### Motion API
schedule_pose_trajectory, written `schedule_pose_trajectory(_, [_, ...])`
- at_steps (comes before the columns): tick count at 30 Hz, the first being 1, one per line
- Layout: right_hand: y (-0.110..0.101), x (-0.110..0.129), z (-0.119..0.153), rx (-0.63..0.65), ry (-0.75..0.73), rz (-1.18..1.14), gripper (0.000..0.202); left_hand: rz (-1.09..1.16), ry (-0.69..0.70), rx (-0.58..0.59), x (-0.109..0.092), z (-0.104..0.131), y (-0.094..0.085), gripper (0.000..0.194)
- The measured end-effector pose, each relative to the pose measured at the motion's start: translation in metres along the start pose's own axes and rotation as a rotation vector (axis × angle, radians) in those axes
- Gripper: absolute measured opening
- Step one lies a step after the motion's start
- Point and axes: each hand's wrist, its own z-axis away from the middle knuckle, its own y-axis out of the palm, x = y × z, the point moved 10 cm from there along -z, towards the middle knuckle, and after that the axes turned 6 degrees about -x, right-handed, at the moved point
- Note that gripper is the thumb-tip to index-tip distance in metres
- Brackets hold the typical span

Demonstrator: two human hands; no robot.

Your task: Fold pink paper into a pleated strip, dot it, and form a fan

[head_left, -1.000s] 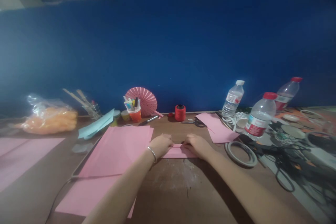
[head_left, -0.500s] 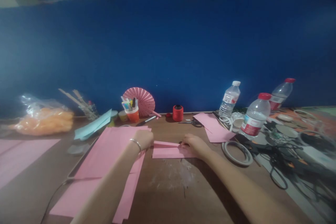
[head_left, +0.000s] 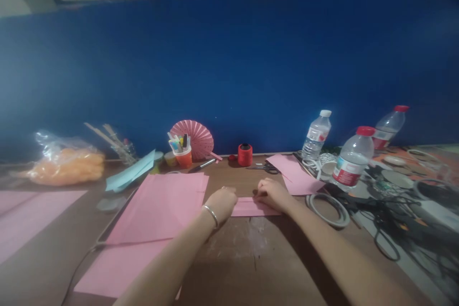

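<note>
A folded strip of pink paper (head_left: 247,208) lies flat on the brown table between my two hands. My left hand (head_left: 221,202), with a silver bangle at its wrist, covers the strip's left end; its fingers are curled closed on the paper, the tips partly hidden. My right hand (head_left: 271,194) has its thumb and fingers pinched together at the strip's upper edge, towards the right end. Left of the strip, a stack of larger pink paper sheets (head_left: 161,205) lies partly beneath my left forearm.
Behind my hands stand a red thread spool (head_left: 245,156), scissors (head_left: 267,167), a pen cup (head_left: 184,158) and a pink paper fan (head_left: 201,136). To the right are plastic bottles (head_left: 353,160), a grey cable coil (head_left: 328,210) and tangled cords. A bag of orange material (head_left: 68,165) lies far left.
My left hand has moved right from beside the paper stack onto the strip's left end. The strip's raised upper fold now lies flatter. My right hand stays at the strip's edge.
</note>
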Motion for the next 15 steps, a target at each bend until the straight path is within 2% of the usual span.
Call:
schedule_pose_trajectory(6, [-0.011, -0.037, 0.009, 0.107, 0.065, -0.05, 0.013, 0.071, -0.112, -0.036, 0.033, -0.001, 0.003, 0.016])
schedule_pose_trajectory(15, [-0.013, -0.053, 0.015, 0.142, 0.176, -0.105, 0.008, 0.287, -0.088, -0.099, 0.046, -0.005, 0.01, 0.009])
